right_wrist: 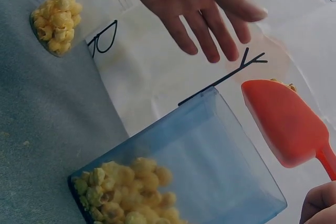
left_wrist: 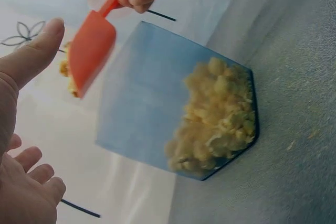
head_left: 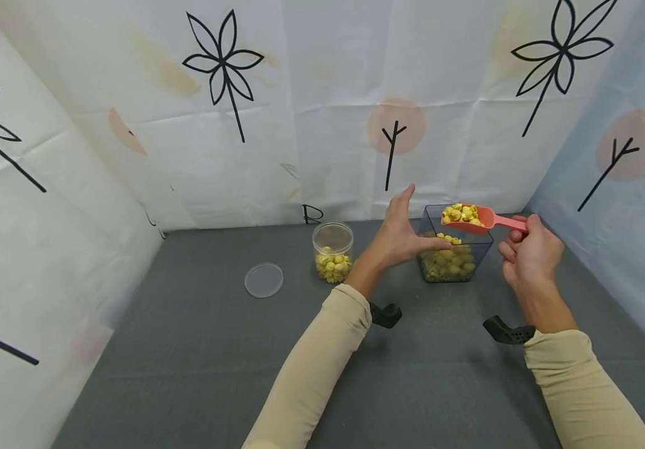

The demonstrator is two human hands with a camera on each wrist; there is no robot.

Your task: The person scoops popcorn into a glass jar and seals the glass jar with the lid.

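Note:
My right hand (head_left: 534,252) grips the handle of a red scoop (head_left: 485,218), raised above a clear bluish square container (head_left: 451,265). Yellow popcorn (head_left: 460,214) fills the scoop's bowl. More popcorn (left_wrist: 220,114) lies in the lower part of the container, as the left wrist view shows. My left hand (head_left: 398,234) is spread beside the container's left side, holding nothing, thumb and fingers apart. In the right wrist view its fingers (right_wrist: 210,32) hang straight, away from the scoop. Left of that hand stands a round clear jar (head_left: 332,249), uncapped and partly filled with popcorn.
A clear round lid (head_left: 263,280) lies flat on the grey tabletop (head_left: 199,349), left of the jar. Behind the container and jar rises a white patterned cloth wall (head_left: 328,156), with further cloth walls on the left and right.

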